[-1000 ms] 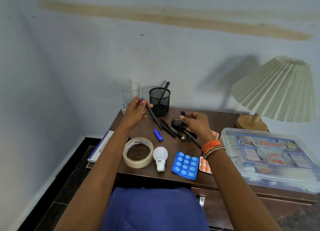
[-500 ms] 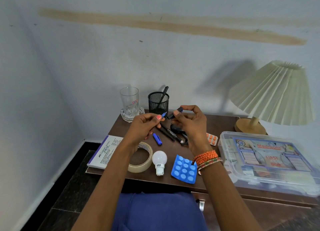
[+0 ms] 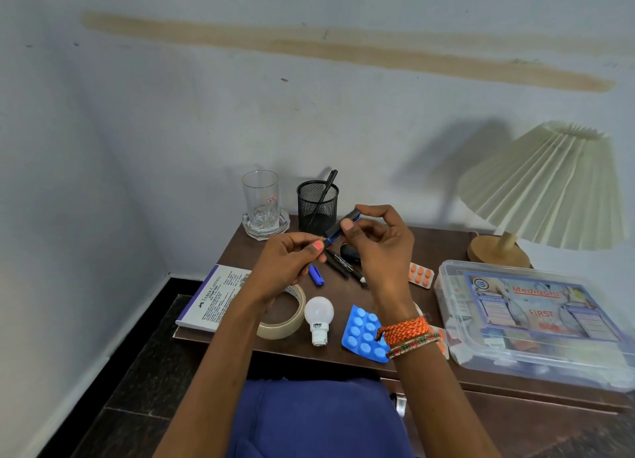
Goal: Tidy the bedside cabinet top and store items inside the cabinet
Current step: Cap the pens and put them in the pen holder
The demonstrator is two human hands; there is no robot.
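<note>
Above the brown cabinet top [image 3: 436, 248] both my hands hold one black and blue pen [image 3: 335, 231]. My left hand [image 3: 292, 263] grips its lower barrel. My right hand [image 3: 379, 248] pinches the cap end between thumb and fingers. Behind them stands a black mesh pen holder [image 3: 318, 207] with one pen in it. On the top lie a blue pen cap [image 3: 316, 275], two black markers [image 3: 343, 265], a dark oval object [image 3: 350, 253], a tape roll [image 3: 287, 320], a white bulb [image 3: 319, 316], a blue pill blister [image 3: 364, 334] and an orange pill strip [image 3: 421, 274].
A drinking glass [image 3: 261, 199] on a glass coaster stands at the back left. A Faber-Castell box [image 3: 214, 297] hangs over the left edge. A clear first-aid box [image 3: 536, 316] fills the right side, with a pleated lamp [image 3: 546, 189] behind it. The cabinet front shows a drawer handle [image 3: 398, 402].
My left hand lifted the pen from beside the holder and my right hand rose from the table with the cap. Both hands have come together at the pen.
</note>
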